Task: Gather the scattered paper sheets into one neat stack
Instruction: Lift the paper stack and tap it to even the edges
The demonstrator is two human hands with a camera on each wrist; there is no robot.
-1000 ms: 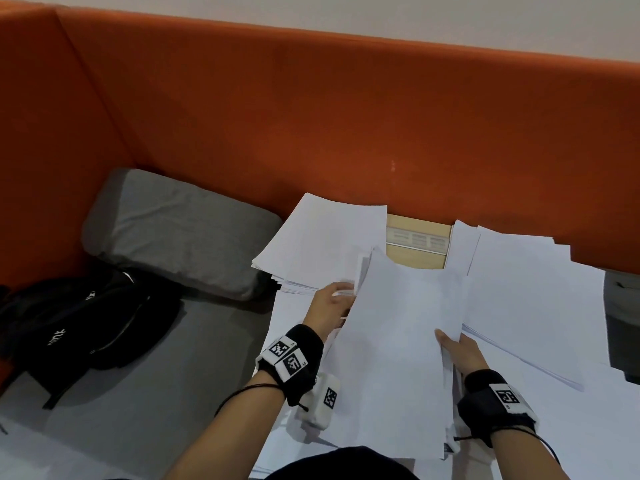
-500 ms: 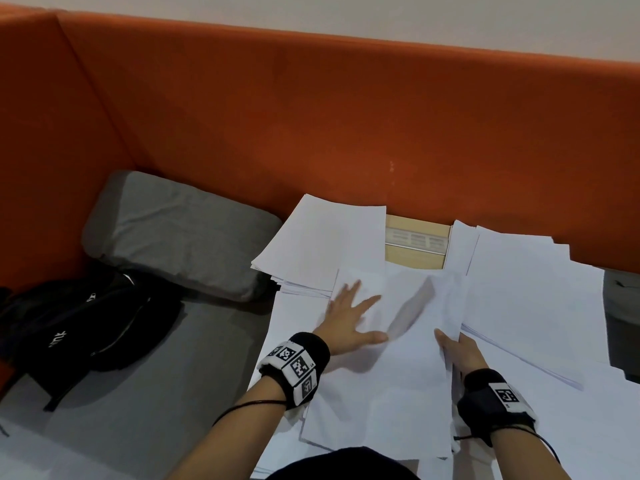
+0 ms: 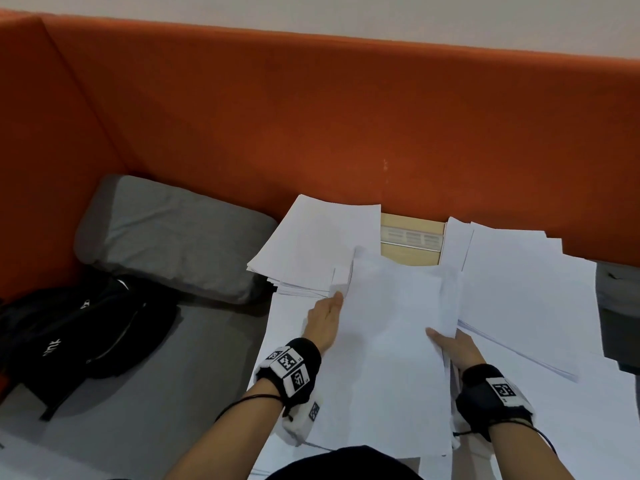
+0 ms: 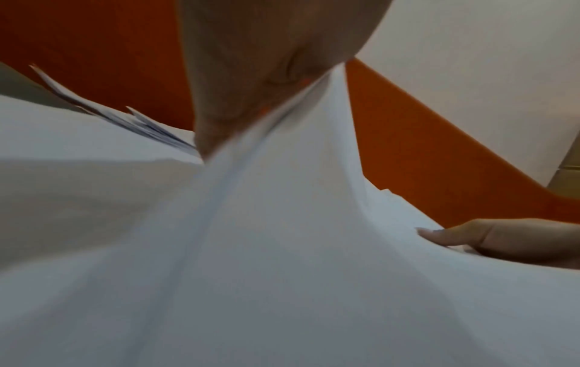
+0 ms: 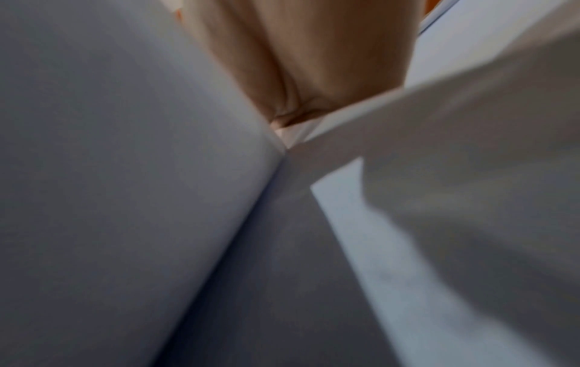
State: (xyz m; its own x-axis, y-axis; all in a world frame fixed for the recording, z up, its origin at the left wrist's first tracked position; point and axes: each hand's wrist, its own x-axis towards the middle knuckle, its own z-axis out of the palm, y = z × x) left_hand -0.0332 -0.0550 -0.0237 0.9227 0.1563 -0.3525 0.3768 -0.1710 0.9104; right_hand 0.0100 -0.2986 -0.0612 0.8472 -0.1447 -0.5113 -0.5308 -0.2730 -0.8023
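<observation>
across the head view, plain white paper sheets (image 3: 398, 348) lie fanned over a pale wooden table (image 3: 408, 252) against an orange fabric partition (image 3: 311, 126). the left hand (image 3: 323, 320) slides under the middle bundle's left edge, fingers hidden. the right hand (image 3: 455, 349) pinches its right edge, thumb on top. a grey cushion (image 3: 166, 233) and a black bag (image 3: 86, 330) sit left. from the left wrist, smooth sheets (image 4: 282, 248) bow upward beneath the palm (image 4: 267, 62). from the right wrist, blurred matte sheets (image 5: 125, 173) wedge into the hand (image 5: 298, 62).
</observation>
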